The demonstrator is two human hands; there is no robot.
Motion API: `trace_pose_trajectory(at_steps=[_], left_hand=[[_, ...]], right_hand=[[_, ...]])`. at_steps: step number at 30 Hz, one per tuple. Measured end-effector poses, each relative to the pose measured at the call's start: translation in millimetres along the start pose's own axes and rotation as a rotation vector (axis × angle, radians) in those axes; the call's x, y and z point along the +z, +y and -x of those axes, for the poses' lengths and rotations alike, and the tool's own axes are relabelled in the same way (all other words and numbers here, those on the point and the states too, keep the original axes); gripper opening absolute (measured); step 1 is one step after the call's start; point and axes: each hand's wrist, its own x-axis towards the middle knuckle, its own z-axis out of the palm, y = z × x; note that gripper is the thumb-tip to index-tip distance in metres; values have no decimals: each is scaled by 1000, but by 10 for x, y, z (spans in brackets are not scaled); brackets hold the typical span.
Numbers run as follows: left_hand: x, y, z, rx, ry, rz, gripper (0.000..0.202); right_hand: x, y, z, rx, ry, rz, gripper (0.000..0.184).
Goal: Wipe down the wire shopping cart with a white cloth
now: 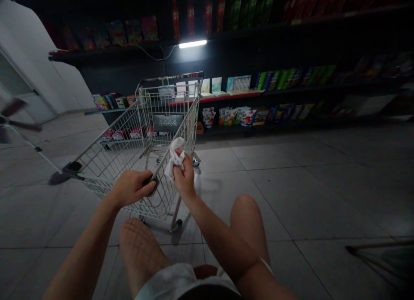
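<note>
Nothing I can read. Black plate (167, 123) on shopping cart (110, 170): row of round icons, maybe no words. Shelf packets (231, 117) too dim, small.

Open floor tiles (291, 196) leave free passage right of the shopping cart (168, 104). Its wire basket (113, 168) obstructs the path ahead of the left hand (131, 189) (the right hand (183, 178) lies just outside the rail).

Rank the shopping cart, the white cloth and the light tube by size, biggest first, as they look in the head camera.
1. Wire shopping cart: clearly largest.
2. White cloth and light tube: unsure, as the cloth sits far nearer the camera.
</note>
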Motion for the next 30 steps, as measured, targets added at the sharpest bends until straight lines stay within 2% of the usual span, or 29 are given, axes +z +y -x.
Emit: trace_pose_trajectory(at_steps=[3,7,9,11,12,14,15,17,19,21,22,24,26,27,30], left_hand=[[25,-27,-5,28,9,28,37],[53,-67,8,50,42,61,36],[52,-77,29,58,58,63,34],[41,-74,53,72,62,52,34],[34,-70,64,80,61,46,34],[23,-61,83,92,64,34,36],[20,-59,90,97,68,29,36],[23,-60,105,110,83,20,36],[38,-69,120,140,108,5,35],[65,-77,138,188,156,-22,35],[84,-77,147,208,203,-45,35],[130,-65,165,233,324,-104,36],[180,-35,178,241,444,-160,33],[204,-17,182,241,490,-175,32],[258,32,184,244,547,-181,30]], right_hand=[[75,-3,66,-183,55,146,54],[174,37,536,-397,-66,242,58],[137,181,586,-532,-128,290,55],[46,406,410,-628,-173,374,46],[-12,519,263,-629,-177,430,41],[-133,656,-65,-543,-148,538,37],[-192,650,-211,-482,-117,572,36],[-296,461,-420,-430,-52,580,37],[-364,81,-531,-484,-50,543,39],[-381,-365,-613,-572,-218,530,40],[-366,-570,-664,-588,-376,543,39],[-295,-887,-792,-587,-791,619,31],[-172,-1065,-938,-562,-1155,737,25],[-94,-1109,-1004,-556,-1288,800,24],[205,-1087,-1119,-529,-1582,926,25]])
